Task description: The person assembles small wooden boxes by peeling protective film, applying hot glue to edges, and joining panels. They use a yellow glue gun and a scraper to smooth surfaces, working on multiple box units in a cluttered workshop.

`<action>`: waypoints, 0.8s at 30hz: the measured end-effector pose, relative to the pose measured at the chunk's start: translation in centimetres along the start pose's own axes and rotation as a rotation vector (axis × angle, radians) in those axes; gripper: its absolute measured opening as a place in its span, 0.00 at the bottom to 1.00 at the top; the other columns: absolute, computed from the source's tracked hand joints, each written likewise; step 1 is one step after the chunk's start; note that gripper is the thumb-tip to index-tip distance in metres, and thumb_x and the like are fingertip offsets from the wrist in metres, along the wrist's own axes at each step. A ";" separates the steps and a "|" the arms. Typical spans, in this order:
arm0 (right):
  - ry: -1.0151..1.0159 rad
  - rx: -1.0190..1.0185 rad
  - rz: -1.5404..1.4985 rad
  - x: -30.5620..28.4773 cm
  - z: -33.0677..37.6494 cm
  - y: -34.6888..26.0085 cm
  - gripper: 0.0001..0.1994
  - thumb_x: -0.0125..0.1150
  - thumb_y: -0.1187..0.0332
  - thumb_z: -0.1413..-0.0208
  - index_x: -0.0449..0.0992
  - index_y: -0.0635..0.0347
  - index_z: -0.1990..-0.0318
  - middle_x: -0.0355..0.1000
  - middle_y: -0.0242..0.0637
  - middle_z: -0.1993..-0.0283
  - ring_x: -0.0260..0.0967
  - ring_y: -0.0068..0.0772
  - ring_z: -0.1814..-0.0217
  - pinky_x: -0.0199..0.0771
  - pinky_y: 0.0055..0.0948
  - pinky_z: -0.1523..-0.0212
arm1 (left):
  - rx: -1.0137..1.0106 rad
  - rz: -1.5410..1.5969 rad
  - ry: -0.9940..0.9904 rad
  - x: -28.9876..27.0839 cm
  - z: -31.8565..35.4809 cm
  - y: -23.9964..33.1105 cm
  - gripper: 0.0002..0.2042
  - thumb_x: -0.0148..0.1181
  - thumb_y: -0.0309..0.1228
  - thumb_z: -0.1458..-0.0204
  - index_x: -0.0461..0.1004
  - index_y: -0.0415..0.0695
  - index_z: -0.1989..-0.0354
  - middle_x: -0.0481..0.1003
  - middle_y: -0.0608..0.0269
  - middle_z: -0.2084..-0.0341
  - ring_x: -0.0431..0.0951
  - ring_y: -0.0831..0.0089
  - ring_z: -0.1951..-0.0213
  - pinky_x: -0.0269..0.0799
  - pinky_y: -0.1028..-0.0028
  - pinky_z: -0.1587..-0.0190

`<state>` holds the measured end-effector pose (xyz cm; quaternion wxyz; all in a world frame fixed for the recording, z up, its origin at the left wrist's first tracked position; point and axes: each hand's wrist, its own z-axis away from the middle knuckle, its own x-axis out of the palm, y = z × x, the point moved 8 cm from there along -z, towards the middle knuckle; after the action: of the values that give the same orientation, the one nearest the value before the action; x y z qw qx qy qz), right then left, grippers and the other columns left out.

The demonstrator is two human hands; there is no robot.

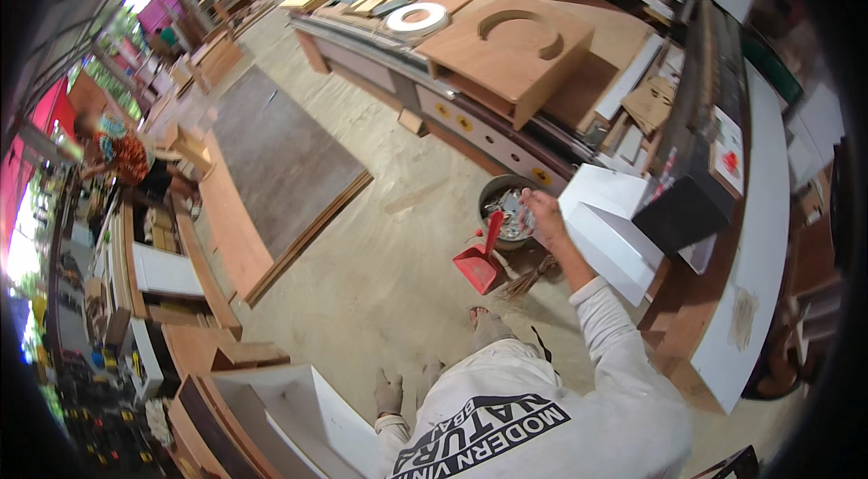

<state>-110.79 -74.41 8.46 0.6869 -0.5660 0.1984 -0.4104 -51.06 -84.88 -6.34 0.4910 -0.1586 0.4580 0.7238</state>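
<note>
The right hand, fingers curled, is over the bucket of scraps; whether it pinches anything, I cannot tell. The left hand hangs, fingers apart. Reaching to the bucket seems the current step; the next move calls for clearing its rim.

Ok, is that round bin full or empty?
Not empty: scraps show inside the bin, by your right hand; how full, I cannot tell.

Left of the bucket, I have open floor to reach across. The dustpan and broom block my near side of it, white boards its right, the bench its far side.
</note>
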 end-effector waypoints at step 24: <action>0.164 -0.178 1.146 -7.4 -21.4 1.8 0.18 0.70 0.55 0.49 0.87 0.59 0.58 0.83 0.52 0.56 0.80 0.53 0.50 0.78 0.41 0.45 | -0.273 0.087 0.057 8.5 9.0 -12.9 0.28 0.59 0.40 0.43 0.73 0.32 0.39 0.81 0.35 0.57 0.82 0.48 0.53 0.75 0.56 0.51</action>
<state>-130.23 -81.70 -0.67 0.7315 -0.3903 0.5591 0.0021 -42.00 -71.44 -13.94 0.4199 -0.2242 0.3753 0.7953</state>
